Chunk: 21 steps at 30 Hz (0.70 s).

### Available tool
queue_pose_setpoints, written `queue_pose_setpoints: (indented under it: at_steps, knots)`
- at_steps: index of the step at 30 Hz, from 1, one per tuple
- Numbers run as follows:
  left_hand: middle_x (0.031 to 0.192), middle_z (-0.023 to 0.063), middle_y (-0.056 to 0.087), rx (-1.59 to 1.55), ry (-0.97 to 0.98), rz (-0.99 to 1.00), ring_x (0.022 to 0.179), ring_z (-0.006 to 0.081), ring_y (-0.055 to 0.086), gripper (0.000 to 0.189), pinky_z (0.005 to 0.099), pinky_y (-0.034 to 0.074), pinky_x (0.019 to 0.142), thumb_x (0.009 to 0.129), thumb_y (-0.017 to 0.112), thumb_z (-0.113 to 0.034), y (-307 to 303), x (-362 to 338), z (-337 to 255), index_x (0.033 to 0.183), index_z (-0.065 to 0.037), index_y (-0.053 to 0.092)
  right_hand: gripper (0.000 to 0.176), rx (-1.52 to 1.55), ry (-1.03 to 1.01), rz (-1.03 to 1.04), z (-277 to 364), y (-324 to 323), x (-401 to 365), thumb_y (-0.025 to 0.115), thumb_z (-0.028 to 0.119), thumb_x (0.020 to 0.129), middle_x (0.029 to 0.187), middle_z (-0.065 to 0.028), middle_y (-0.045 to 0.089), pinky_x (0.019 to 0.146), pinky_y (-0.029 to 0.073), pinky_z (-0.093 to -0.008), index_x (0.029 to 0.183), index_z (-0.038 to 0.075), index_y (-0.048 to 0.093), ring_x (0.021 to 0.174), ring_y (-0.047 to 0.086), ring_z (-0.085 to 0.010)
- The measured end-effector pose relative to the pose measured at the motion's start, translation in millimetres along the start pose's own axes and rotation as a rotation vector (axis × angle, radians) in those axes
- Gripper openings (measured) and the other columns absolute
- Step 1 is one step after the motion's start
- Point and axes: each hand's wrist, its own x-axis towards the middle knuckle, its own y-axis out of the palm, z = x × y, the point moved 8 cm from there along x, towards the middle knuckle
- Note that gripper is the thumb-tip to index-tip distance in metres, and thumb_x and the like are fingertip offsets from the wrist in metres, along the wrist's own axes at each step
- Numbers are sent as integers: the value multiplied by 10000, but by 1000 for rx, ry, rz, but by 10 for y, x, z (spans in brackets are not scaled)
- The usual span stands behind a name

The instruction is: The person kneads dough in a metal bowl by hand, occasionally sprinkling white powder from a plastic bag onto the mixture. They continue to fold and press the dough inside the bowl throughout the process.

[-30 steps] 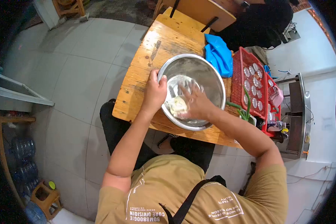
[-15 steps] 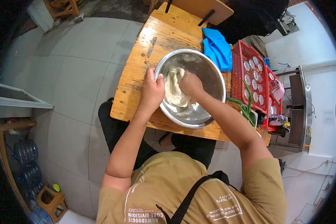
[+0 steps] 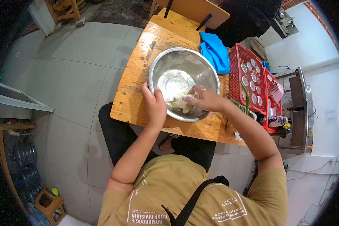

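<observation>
A wide steel mixing bowl (image 3: 184, 57) stands on the wooden table, tipped slightly toward me. My left hand (image 3: 154, 104) grips its left rim, with the thumb on the edge and the other fingers round the outside wall. Inside, pale sticky dough (image 3: 182, 104) lies against the wall nearest me. My right hand (image 3: 208, 99) reaches over the right rim, its fingers curled into the dough and partly hidden by it. White floury residue coats the bowl's bottom.
Right of the bowl, a blue cloth or bag (image 3: 216, 52) lies on the wooden table (image 3: 135, 90). Red plastic baskets (image 3: 235, 69) hold several clear round containers. Green stalks (image 3: 245, 94) stick up near my right forearm. A chair back (image 3: 211, 11) leans at the far edge.
The dough has gone from a stretched mass at the bowl's left middle to a bunched lump at its near side. My right hand has moved nearer to me, and the bowl has shifted slightly left.
</observation>
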Motion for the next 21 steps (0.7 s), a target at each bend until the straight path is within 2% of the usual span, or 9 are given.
queue_pose_setpoints:
  at_steps: [2,4,7,8,11,13,16,19,21]
  knots:
    - [1363,288,496,-28,19,52,1220,384,554,501,458,432,1026,1044,454,-101,-20,-219,-1,1485,44,265,900,-132,3,-79,46,185,95,671,639,865,1299,-412,531,1020,491,-501,1374,-80,486,1178,594,-528]
    - [1381,280,481,-28,17,84,1243,365,534,531,445,408,1059,1043,465,-111,-57,-458,-23,1495,53,240,1000,-347,-34,-186,167,317,90,693,630,856,1207,-447,535,963,524,-496,1431,-120,366,1113,623,-523]
    - [1441,294,412,8,-44,185,1283,362,497,623,439,380,1093,1041,490,-130,-100,-614,-72,1521,81,154,908,-497,-112,-312,186,468,219,775,553,820,1250,-399,539,924,532,-524,1385,-63,419,1112,614,-540]
    - [1447,302,399,34,22,187,1285,365,494,631,443,380,1092,1040,493,-132,-104,-626,-84,1521,78,142,813,-416,-114,-312,144,442,296,792,452,815,1208,-378,565,868,553,-520,1347,-53,441,1057,640,-526]
    - [1424,325,408,56,99,184,1257,373,519,627,457,410,1060,1043,485,-117,-82,-660,-56,1518,74,123,682,-366,-128,-272,75,332,485,763,370,838,1175,-359,593,825,562,-529,1289,-47,467,996,659,-523]
    - [1395,340,430,48,117,180,1226,378,546,614,467,440,1029,1047,474,-99,-61,-681,-115,1516,73,117,759,-410,-52,-292,138,222,531,720,431,861,1138,-340,641,827,573,-515,1363,-73,456,976,696,-466]
    - [1380,340,423,5,20,178,1236,380,535,636,466,437,1029,1035,503,-100,-75,-776,-78,1511,74,119,711,-82,195,-428,-71,35,571,664,405,894,1113,-371,670,900,556,-493,1341,-112,466,1074,685,-444]
    - [1364,335,425,22,60,168,1247,386,521,682,468,429,1034,1010,564,-113,-119,-825,-5,1503,75,131,772,232,173,-483,-831,147,1097,651,431,901,1127,-364,673,937,547,-457,1345,-165,439,1090,680,-450]
    - [1375,322,428,63,77,189,1245,390,514,720,467,424,1042,987,618,-130,-160,-839,-33,1491,74,146,861,263,250,-377,-731,160,991,652,457,896,1125,-350,681,960,536,-446,1372,-208,383,1092,680,-452]
